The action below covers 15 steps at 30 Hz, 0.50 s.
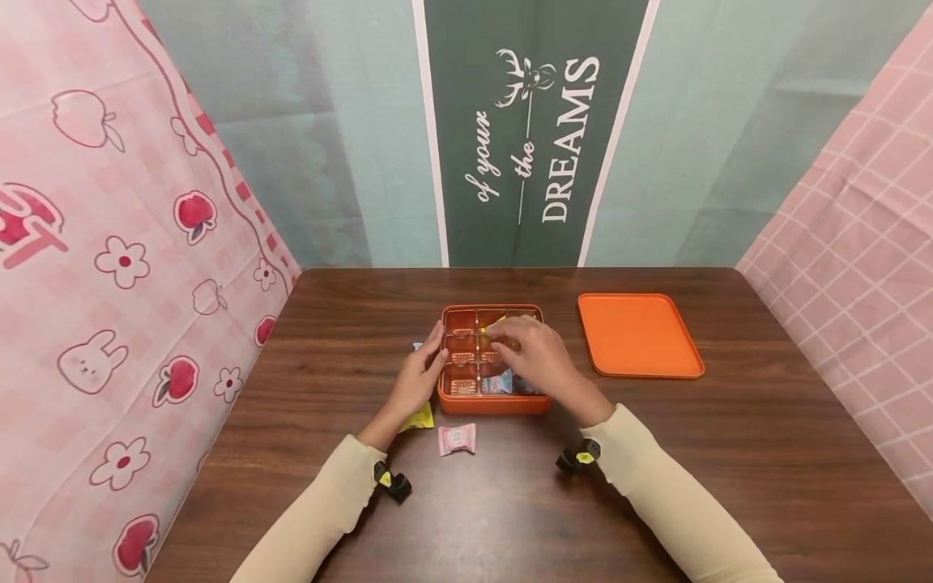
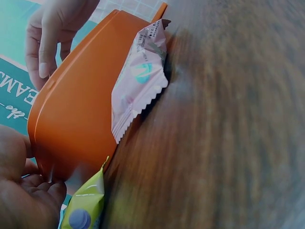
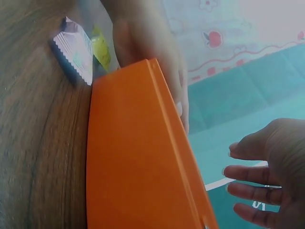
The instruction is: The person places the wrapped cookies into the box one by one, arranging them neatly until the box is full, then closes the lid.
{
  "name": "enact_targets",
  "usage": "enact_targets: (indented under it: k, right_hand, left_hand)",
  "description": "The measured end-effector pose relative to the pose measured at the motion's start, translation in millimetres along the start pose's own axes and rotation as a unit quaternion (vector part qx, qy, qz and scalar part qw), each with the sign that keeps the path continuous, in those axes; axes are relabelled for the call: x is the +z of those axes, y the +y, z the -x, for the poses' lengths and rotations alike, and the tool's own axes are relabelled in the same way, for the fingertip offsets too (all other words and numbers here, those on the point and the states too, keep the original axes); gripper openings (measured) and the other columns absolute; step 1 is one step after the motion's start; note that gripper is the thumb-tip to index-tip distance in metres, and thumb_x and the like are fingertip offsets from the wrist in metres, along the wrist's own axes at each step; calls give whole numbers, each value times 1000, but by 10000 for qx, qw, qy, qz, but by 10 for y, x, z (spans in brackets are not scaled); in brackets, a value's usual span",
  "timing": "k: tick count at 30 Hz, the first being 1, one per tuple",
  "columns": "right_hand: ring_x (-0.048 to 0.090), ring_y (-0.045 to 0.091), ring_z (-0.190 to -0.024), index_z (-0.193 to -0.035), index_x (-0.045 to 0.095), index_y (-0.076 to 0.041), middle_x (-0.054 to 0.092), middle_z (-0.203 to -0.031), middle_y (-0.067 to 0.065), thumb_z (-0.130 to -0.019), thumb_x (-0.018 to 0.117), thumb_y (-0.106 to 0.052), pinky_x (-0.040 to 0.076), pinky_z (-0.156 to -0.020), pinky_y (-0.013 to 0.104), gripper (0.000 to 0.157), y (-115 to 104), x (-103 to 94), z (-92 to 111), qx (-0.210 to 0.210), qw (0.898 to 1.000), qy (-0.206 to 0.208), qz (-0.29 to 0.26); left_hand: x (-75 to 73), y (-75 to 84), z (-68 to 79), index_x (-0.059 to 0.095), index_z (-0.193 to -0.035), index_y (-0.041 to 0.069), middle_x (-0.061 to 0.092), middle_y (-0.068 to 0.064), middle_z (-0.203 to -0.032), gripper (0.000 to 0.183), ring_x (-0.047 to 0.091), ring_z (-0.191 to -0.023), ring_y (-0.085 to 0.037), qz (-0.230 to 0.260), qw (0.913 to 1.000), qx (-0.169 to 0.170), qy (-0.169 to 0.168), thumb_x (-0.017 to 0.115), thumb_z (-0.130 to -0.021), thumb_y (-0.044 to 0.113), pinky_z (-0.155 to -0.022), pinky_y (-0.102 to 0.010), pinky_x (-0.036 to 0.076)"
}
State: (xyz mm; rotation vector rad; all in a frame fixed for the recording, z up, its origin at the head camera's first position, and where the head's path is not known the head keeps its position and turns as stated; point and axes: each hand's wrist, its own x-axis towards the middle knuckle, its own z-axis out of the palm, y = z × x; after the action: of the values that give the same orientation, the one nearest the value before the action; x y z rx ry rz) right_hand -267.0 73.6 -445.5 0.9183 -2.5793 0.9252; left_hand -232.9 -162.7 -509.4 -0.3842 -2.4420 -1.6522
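An orange box (image 1: 496, 405) with a clear divided insert stands on the table. My left hand (image 1: 415, 376) rests along its left side, fingers straight against the wall. Over the right half hovers my right hand (image 1: 543, 356), its thumb apart from the fingers; the right wrist view shows nothing between them. Just under those fingertips, a yellow-wrapped candy (image 1: 492, 325) lies in the back middle compartment. A blue-and-white wrapped candy (image 1: 499, 382) sits in the front middle one. The right-hand compartments are partly hidden by the right hand. The left column holds nothing.
A pink wrapped candy (image 1: 457, 439) lies in front of the box. Beside the left wrist is a yellow-green packet (image 1: 419, 418), partly covered. A bit of blue wrapper (image 1: 417, 346) shows behind the left hand. The flat orange lid (image 1: 637, 334) lies at the right.
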Motion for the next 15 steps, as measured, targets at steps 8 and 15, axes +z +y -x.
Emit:
enact_targets:
  k: [8, 15]
  right_hand:
    - [68, 22, -105, -109, 78, -8, 75, -110, 5, -88, 81, -11, 57, -90, 45, 21, -68, 22, 46, -551, 9984, 107, -107]
    - [68, 24, -110, -108, 78, -9, 76, -110, 4, -88, 80, -12, 56, -95, 46, 21, -137, 50, 101, -834, 9963, 111, -199]
  left_hand:
    - [0, -10, -5, 36, -153, -3, 30, -17, -163, 49, 29, -149, -23, -44, 10000, -41, -37, 49, -108, 12, -121, -42, 24]
    - [15, -33, -5, 37, -152, -4, 30, -13, -163, 49, 29, -149, -25, 53, 10000, 25, 19, 50, -107, 11, -122, -43, 23]
